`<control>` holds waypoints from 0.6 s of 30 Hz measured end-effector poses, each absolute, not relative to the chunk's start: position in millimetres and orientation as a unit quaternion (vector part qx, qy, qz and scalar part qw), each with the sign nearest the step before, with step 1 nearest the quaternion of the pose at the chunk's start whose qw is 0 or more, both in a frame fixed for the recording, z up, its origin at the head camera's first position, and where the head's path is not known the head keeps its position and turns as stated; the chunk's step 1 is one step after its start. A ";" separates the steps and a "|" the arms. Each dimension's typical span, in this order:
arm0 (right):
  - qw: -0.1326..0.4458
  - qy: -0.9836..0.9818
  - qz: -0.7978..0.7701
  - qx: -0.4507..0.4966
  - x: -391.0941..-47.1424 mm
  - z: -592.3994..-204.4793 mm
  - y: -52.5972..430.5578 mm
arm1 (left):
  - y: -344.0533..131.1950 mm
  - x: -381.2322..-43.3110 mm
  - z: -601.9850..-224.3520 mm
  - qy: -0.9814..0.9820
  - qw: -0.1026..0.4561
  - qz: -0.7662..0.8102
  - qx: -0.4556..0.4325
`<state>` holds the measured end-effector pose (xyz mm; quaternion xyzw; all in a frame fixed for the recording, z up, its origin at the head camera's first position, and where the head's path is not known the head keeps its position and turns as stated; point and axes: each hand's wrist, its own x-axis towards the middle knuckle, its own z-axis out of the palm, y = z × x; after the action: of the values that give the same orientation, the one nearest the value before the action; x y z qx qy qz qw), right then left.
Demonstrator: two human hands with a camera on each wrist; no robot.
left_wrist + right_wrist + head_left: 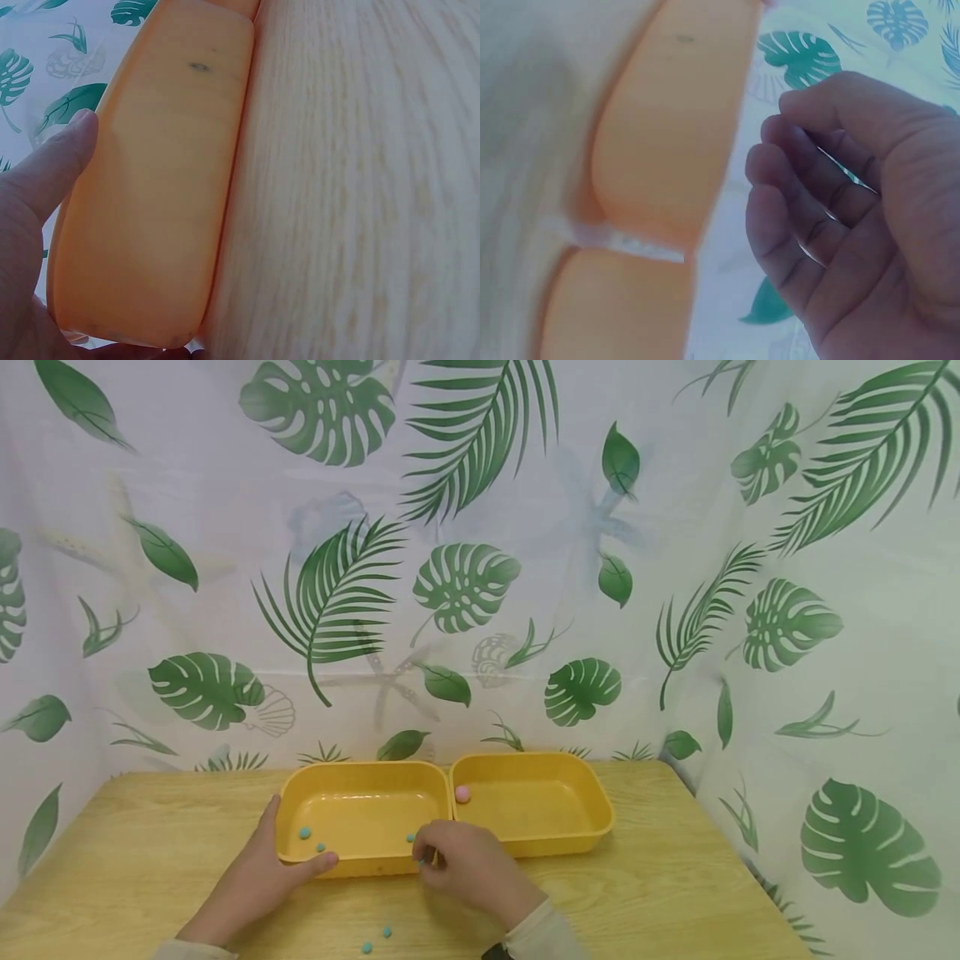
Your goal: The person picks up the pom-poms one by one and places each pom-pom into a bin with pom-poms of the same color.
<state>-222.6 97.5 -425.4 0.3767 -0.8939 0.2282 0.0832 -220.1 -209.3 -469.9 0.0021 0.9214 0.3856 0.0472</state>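
Two blue-green balls lie nearest on the table. The left hand, thumb spread wide from the fingers, grips the left tray, which contains three more; the right hand curls narrowly at its front rim, a blue-green speck by the fingertips, whether pinched I cannot tell. One pink ball sits in the right tray. Only the wrist views show a dark mark clearly.

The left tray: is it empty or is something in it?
Not empty: at least three small blue-green pieces lie inside the left tray.
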 end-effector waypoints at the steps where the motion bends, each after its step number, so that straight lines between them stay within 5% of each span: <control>1: 0.092 -0.893 0.230 0.376 -223.2 -424.8 99.4 | -209.4 -220.2 -470.1 0.922 0.047 0.385 0.003; 18: 0.150 -0.898 0.241 0.336 -229.5 -421.8 114.8 | -210.2 -220.9 -471.4 0.921 0.045 0.388 0.002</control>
<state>-229.5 114.8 -421.8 0.3356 -0.8982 0.2414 0.1495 -220.9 -210.2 -471.4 0.0023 0.9207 0.3877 0.0445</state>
